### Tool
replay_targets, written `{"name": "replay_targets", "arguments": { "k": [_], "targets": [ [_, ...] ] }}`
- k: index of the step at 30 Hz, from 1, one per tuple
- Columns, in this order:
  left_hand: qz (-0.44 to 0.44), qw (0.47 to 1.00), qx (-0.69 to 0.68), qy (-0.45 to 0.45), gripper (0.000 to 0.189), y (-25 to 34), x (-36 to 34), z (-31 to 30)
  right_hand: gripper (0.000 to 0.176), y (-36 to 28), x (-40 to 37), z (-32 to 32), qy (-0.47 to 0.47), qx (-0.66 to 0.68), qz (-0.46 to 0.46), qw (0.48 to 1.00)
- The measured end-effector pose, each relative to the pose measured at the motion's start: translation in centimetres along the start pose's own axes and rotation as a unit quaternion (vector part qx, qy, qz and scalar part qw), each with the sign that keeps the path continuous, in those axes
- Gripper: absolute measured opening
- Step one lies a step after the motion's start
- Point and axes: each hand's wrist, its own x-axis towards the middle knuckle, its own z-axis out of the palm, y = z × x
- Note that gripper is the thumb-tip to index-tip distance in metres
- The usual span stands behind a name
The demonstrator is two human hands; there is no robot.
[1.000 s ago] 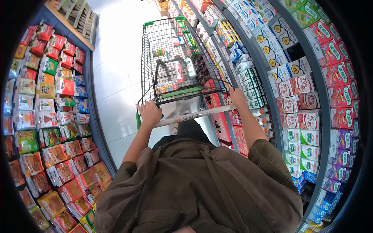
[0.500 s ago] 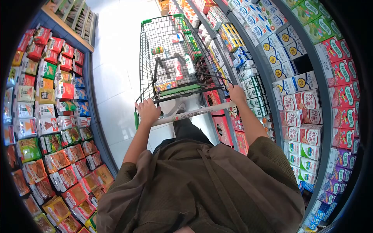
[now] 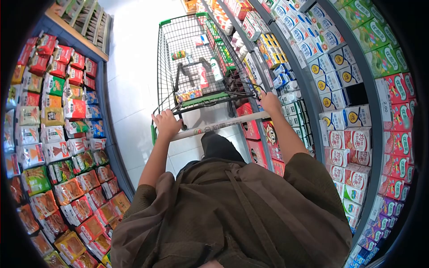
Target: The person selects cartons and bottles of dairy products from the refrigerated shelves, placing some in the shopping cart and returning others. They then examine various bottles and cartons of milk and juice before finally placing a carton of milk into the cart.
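My left hand [image 3: 167, 125] is closed over the left end of the pale shopping cart handle [image 3: 219, 125]. At the handle's right end, my right hand [image 3: 270, 103] grips it, close to the shelf. The black wire shopping cart [image 3: 160, 67] with green corners stands in front of me. Inside it lie a pink-and-white bottle [image 3: 203, 76], a white-and-green bottle [image 3: 216, 70] and a colourful printed pack [image 3: 188, 94]. Farther in are a small green-and-red pack [image 3: 178, 55] and a white, blue and red pack [image 3: 201, 40].
On the left, a rack holds rows of bagged foods [image 3: 56, 116]. Shelves on the right carry milk cartons [image 3: 335, 80] and red drink packs [image 3: 397, 129], very near the cart's right side. Pale floor tiles [image 3: 129, 94] run ahead. A wood-edged display [image 3: 78, 35] stands at far left.
The cart and both hands sit slightly farther left in view. Shelf goods on the right have shifted downward and outward as I move forward. Both hands keep their grip, and my leg has moved.
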Motion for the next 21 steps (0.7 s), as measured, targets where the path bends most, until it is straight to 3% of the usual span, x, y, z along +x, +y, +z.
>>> {"name": "replay_targets", "arguments": {
  "k": [21],
  "targets": [
    [-0.001,0.997,0.051,-0.05,0.075,-1.1,12.2,-4.1,0.06,-8.3,10.2,-1.9,-0.04,0.01,0.006,0.999]
  ]
}}
